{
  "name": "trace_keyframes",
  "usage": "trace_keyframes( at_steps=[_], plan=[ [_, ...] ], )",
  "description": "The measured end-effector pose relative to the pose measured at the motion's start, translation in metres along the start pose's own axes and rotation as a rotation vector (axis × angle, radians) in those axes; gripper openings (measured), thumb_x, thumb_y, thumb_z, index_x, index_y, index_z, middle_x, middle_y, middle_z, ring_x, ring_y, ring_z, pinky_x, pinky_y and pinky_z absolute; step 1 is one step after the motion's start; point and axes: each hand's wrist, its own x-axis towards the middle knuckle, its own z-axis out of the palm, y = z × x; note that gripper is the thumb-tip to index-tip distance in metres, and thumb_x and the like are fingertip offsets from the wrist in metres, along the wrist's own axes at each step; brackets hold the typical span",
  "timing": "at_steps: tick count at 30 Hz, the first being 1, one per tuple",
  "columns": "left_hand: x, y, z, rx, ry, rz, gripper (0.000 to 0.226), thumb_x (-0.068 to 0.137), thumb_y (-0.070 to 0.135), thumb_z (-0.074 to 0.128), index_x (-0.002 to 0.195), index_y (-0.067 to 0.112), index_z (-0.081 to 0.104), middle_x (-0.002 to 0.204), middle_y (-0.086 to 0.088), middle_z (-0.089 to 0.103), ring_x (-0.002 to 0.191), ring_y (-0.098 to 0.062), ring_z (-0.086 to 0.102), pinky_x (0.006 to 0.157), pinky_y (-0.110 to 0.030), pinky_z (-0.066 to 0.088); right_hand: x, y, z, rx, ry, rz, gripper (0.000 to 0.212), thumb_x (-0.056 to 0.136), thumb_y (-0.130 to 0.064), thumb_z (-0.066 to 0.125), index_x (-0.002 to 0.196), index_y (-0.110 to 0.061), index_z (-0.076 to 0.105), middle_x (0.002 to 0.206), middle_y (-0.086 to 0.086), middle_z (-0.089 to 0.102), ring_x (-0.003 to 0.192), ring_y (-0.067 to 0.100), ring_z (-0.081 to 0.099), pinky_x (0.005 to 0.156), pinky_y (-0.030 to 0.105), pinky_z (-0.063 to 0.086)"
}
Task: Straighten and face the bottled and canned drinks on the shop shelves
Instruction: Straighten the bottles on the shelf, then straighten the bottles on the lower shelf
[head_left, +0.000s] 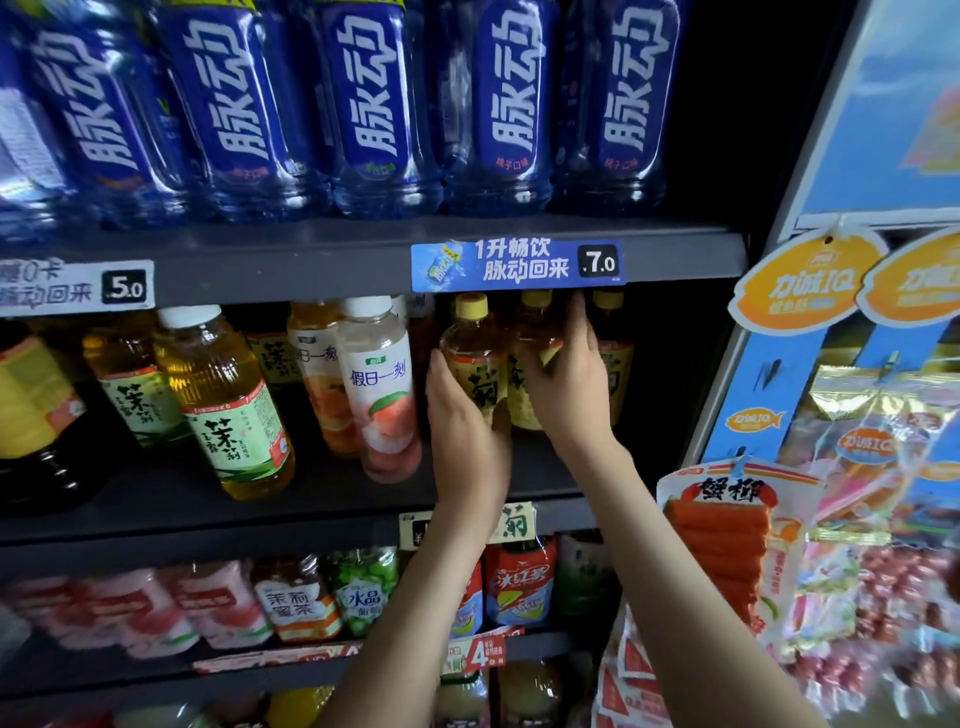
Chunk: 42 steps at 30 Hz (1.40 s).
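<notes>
On the middle shelf (311, 525) stand three amber tea bottles with yellow caps and yellow labels. My left hand (465, 431) grips the left one (475, 358) from its left side, thumb at the front low down. My right hand (566, 384) wraps round the middle one (532, 332), fingers reaching up behind its neck. The third amber bottle (615, 358) stands just right of my right hand, partly hidden. To the left stand a white-capped peach drink (382, 384) and a green-labelled jasmine tea bottle (228, 400).
Large blue bottles (374, 104) fill the top shelf above a price strip (519, 265). Smaller bottles (301, 603) line the shelf below. A snack rack (810, 467) with hanging packets stands close on the right. A dark bottle (36, 415) sits at far left.
</notes>
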Motion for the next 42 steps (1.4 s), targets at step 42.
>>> trace_keyframes(
  at_steps=[42],
  plan=[
    [-0.021, 0.001, 0.021, -0.155, -0.040, -0.081, 0.133, 0.058, 0.027, 0.090, 0.148, 0.001, -0.005, 0.153, -0.023, 0.006, 0.142, -0.031, 0.007, 0.112, -0.027, 0.004, -0.022, 0.069, -0.009, 0.176, -0.030, 0.559, 0.087, 0.085, -0.009, 0.061, 0.151, -0.012, 0.005, 0.141, 0.019, 0.042, 0.128, 0.037, 0.042, 0.103, 0.040, 0.039]
  ],
)
